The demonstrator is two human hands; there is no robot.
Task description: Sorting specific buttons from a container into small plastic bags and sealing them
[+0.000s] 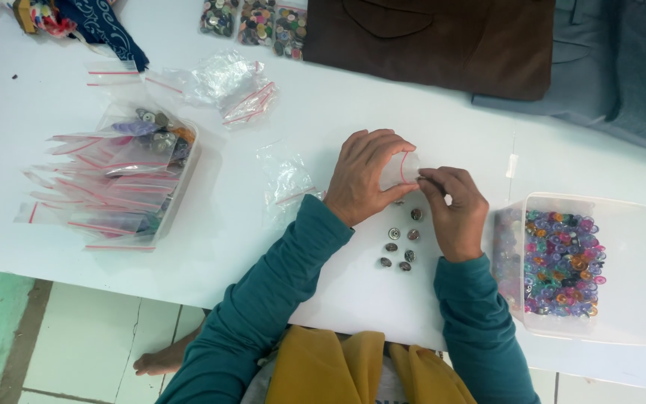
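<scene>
A small clear zip bag (400, 169) sits pinched between both my hands above the white counter (323, 120): my left hand (365, 176) curls around its left side, my right hand (451, 206) nips its right edge with fingertips pressed together. Just below lie several small metal buttons (401, 243). A clear tub of coloured buttons (566, 262) stands near my right wrist.

Small clear bag (400, 169) (red-edged), upright
</scene>
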